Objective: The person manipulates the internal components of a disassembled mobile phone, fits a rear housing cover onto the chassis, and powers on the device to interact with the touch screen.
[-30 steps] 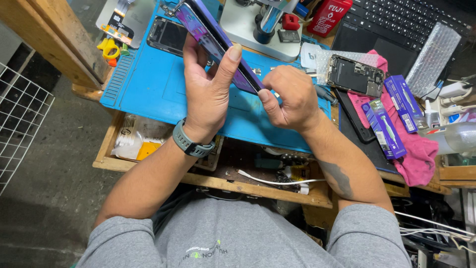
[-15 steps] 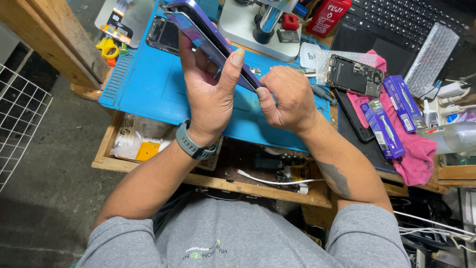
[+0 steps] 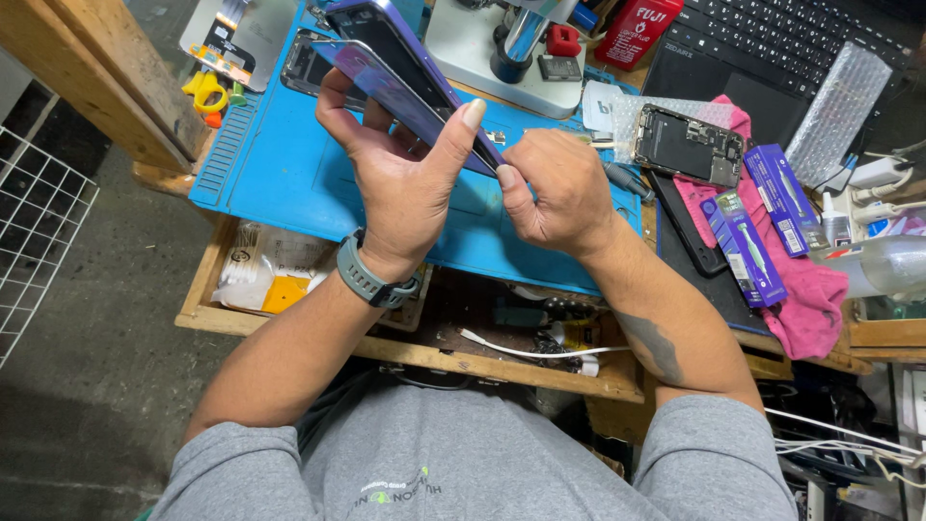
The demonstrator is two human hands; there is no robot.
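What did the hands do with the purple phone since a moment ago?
The left hand tipped the purple phone a little steeper, and its screen panel stands slightly wider apart from the body. The right hand stayed pinched at the phone's lower edge. The opened phone on the pink cloth did not move.

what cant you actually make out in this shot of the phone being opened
- Head view: what the right hand pinches at the phone edge is hidden by its curled fingers.
- Phone's top end is cut off by the upper frame edge.
- Left hand covers the phone's lower middle.
- Parts inside the open phone body on the pink cloth are too small.
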